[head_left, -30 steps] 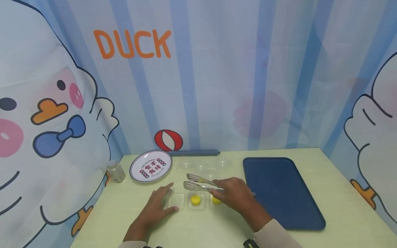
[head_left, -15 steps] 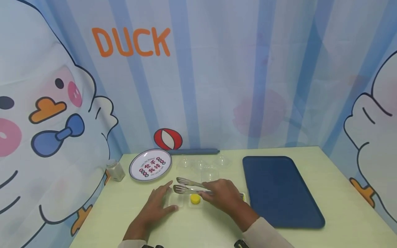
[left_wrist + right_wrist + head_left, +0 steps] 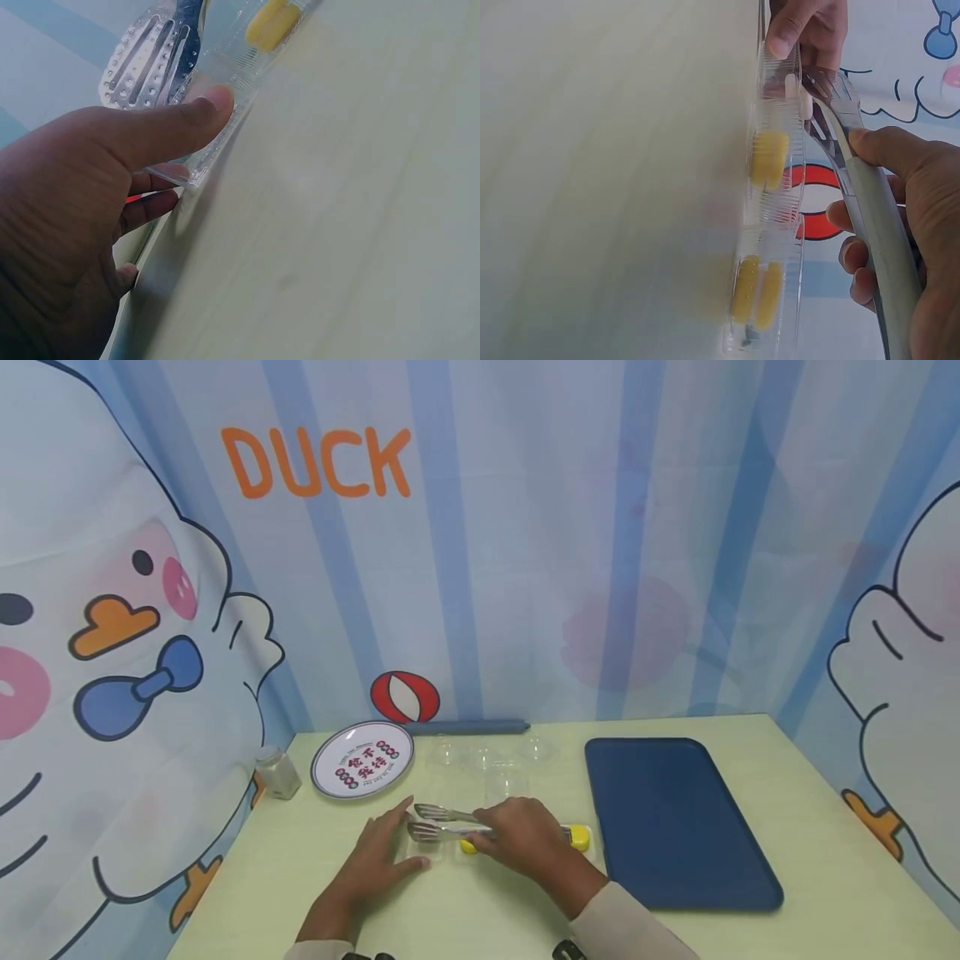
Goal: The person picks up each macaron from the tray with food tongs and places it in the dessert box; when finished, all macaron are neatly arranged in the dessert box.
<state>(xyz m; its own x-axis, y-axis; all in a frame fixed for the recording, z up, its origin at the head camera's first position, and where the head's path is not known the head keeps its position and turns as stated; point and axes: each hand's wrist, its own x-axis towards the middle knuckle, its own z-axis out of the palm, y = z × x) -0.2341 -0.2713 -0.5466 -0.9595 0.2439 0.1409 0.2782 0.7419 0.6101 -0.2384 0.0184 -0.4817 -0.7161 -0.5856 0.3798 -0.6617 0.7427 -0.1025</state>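
My left hand [image 3: 378,860] holds the left end of a clear plastic box [image 3: 780,206], its thumb on the near side and fingers on the far side. Metal tongs [image 3: 450,833] are gripped in my right hand [image 3: 525,843]. Their slotted heads [image 3: 150,64] stand over the left compartment, close to the left hand. Something pale shows between the heads in the right wrist view; I cannot tell what. One yellow macaron [image 3: 769,160] lies in the middle compartment, partly hidden by tongs and hand in the head view. Another yellow macaron [image 3: 579,837] lies in the right compartment.
A blue tray [image 3: 682,827] lies at the right, beside the box. Clear domed plastic lids [image 3: 480,760] lie behind it. A printed plate [image 3: 362,760] and a small jar [image 3: 277,774] stand back left. A blue rod [image 3: 468,727] lies along the rear edge.
My right hand has moved left with the tongs, bringing their heads over the left compartment. The right macaron has come out from behind the hand. My left hand has stayed in place.
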